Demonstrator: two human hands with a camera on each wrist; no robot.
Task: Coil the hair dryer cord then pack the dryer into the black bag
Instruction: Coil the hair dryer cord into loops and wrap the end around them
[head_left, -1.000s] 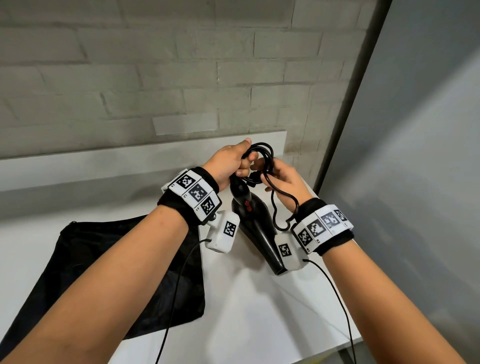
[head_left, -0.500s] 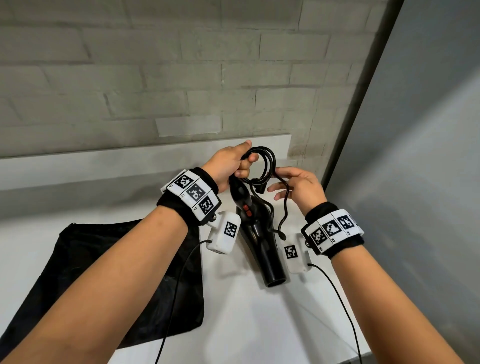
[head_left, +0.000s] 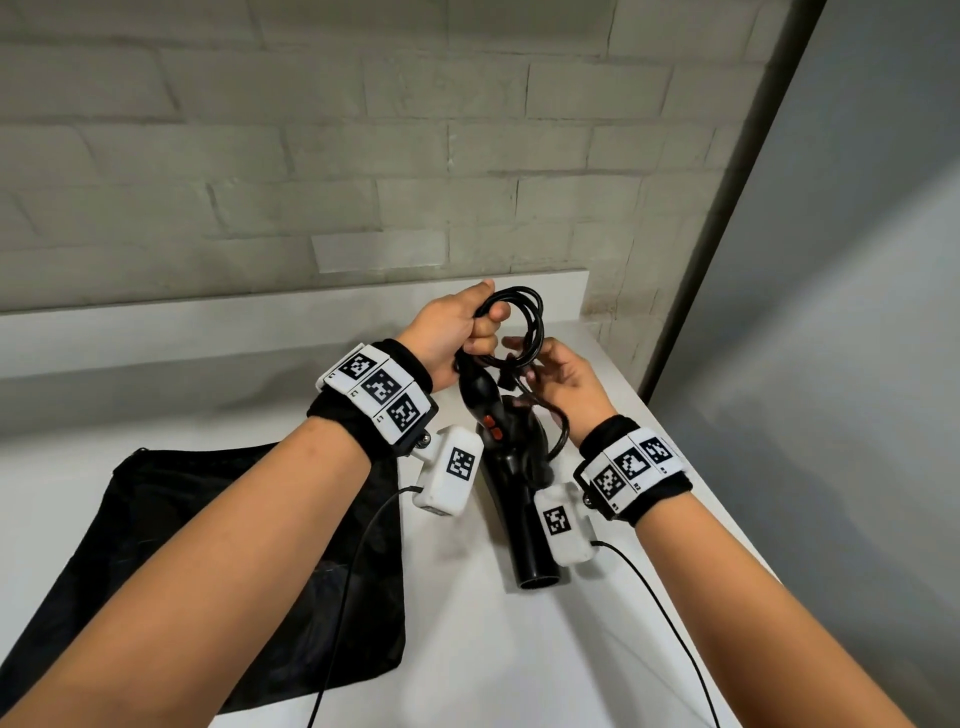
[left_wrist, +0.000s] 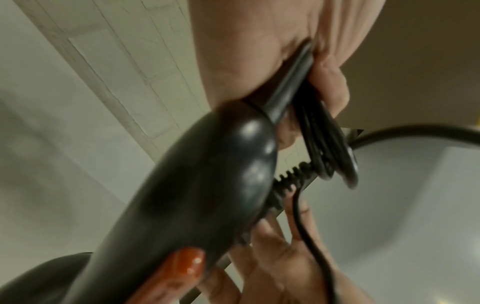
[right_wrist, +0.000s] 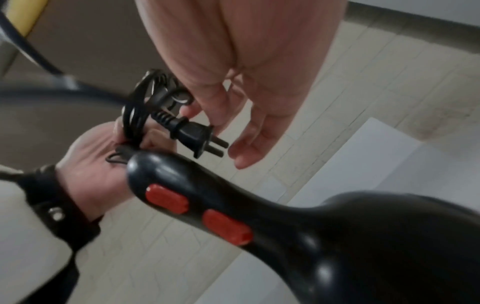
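Observation:
The black hair dryer (head_left: 506, 457) with red switches (right_wrist: 197, 211) hangs handle-up above the white table, nozzle (head_left: 537, 571) pointing toward me. My left hand (head_left: 467, 332) grips the coiled cord (head_left: 530, 317) in several loops at the handle's end. In the left wrist view the loops (left_wrist: 319, 139) are clamped under the left hand's fingers (left_wrist: 330, 82). My right hand (head_left: 558, 374) is at the coil's right side and pinches the cord's tail just behind the plug (right_wrist: 194, 135), prongs pointing away. The black bag (head_left: 208, 545) lies flat at the left.
The white table (head_left: 467, 649) ends at a raised back ledge (head_left: 260, 322) under a grey brick wall (head_left: 363, 156). Its right edge drops off beside a grey partition (head_left: 831, 312). Thin sensor cables (head_left: 670, 623) trail from both wristbands.
My right hand let the cord's slack slide, spread its fingers, then came back up to the coil holding the plug end. The hanging loop has shortened. The left hand kept its grip.

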